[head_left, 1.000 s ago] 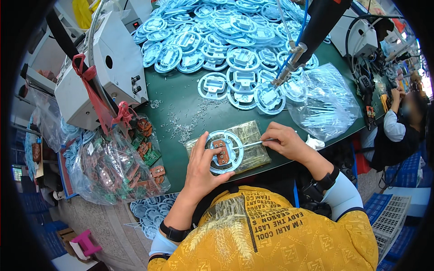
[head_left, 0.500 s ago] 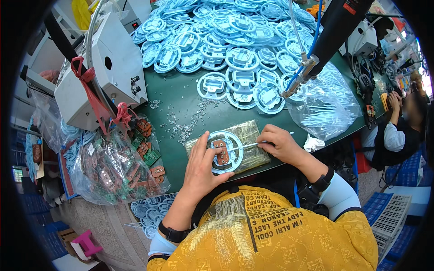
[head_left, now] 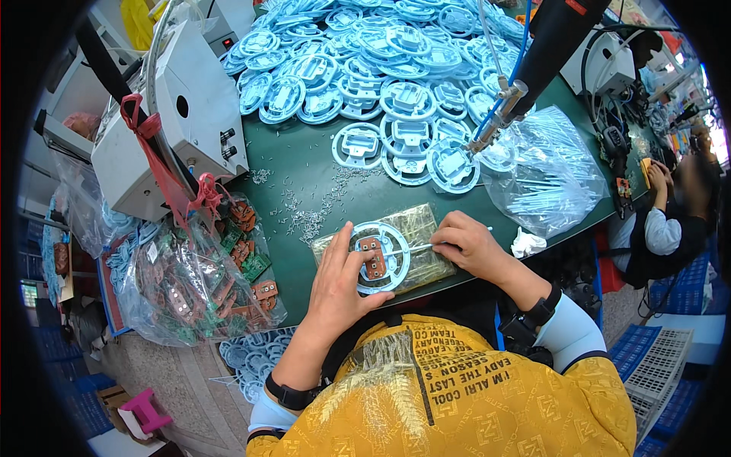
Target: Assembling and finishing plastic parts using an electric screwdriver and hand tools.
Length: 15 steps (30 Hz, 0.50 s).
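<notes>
My left hand (head_left: 333,283) presses a light blue plastic ring (head_left: 404,263), its thumb at the near rim and fingers along the left side. Inside the ring lies a small brown circuit board (head_left: 373,263), which my index fingertip touches. My right hand (head_left: 474,247) pinches a thin pale rod (head_left: 420,247) that runs leftward into the ring beside the board; its other end pokes out past my fingers. Whether the rod is fixed to the ring, I cannot tell. Under the ring is a flat block wrapped in yellowish tape (head_left: 429,268).
Light blue rings (head_left: 358,145) pile up at the back. Loose screws (head_left: 308,221) are scattered left of centre. A bag of circuit boards (head_left: 179,289) hangs at the left edge; a bag of rods (head_left: 544,179) lies right. A screwdriver arm (head_left: 495,118) hangs overhead. Another person (head_left: 670,221) sits far right.
The hanging screwdriver arm has swung slightly left. My hands, the ring and the rod have barely moved. The other person's hands have shifted a little.
</notes>
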Tool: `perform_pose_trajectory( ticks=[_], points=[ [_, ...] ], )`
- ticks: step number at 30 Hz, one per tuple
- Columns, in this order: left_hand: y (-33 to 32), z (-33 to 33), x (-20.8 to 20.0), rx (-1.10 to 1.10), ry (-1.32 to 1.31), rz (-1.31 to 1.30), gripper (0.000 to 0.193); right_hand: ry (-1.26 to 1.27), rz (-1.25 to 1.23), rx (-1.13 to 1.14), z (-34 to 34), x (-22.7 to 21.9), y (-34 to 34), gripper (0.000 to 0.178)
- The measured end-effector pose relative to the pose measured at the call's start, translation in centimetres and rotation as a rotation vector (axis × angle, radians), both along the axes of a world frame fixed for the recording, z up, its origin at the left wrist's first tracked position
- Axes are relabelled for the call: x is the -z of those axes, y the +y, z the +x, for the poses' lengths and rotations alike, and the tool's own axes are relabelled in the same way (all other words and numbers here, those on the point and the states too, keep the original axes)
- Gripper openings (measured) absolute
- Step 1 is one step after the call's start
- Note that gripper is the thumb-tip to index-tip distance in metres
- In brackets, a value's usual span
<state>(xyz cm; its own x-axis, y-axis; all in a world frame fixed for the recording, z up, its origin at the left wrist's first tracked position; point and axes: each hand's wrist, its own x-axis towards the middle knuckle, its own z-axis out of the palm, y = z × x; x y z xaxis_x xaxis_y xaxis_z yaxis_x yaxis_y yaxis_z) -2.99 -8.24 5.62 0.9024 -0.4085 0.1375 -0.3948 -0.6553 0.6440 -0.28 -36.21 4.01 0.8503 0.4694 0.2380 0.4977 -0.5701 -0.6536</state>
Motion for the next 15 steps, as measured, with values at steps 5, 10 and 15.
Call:
perform_pose_trajectory(
  ticks=[5, 10, 15],
  points=[
    [-0.1, 0.1, 0.0, 0.001, -0.002, -0.012, 0.068, -0.199, -0.012, 0.068, 0.8, -2.7, -0.8, 0.015],
    [0.1, 0.0, 0.1, -0.002, -0.003, -0.005, 0.067, -0.508, 0.605, 0.484, 7.8, -11.0, -2.8, 0.038],
    [0.1, 0.0, -0.3, -0.006, -0.014, -0.002, 0.068, -0.255, 0.672, 0.233, 12.9, -14.8, -3.1, 0.042]
  ],
)
